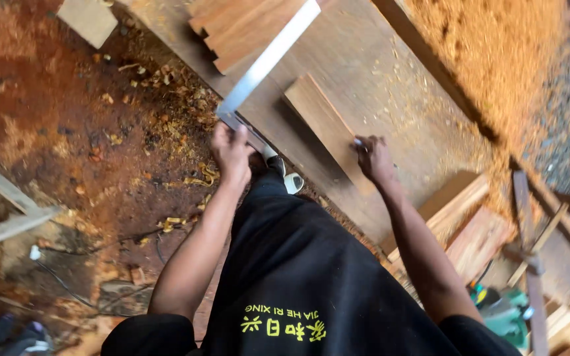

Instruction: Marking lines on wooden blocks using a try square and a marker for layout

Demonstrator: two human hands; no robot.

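My left hand [231, 150] grips the handle end of a long metal square [268, 58], whose flat blade runs up and to the right across the wooden workbench [377, 79]. My right hand [372, 157] rests on the near end of a short reddish wooden board [321, 122] lying on the bench, with a small pen-like object pinched in its fingers. Several stepped wooden boards [239, 26] lie under the blade at the top.
Red dirt ground [47, 132] with wood shavings lies to the left. A sawdust heap [496, 53] sits at the top right. Stacked planks [470, 224] and a green power tool [503, 310] are at the lower right. Pale timber strips [1, 211] lie at the left edge.
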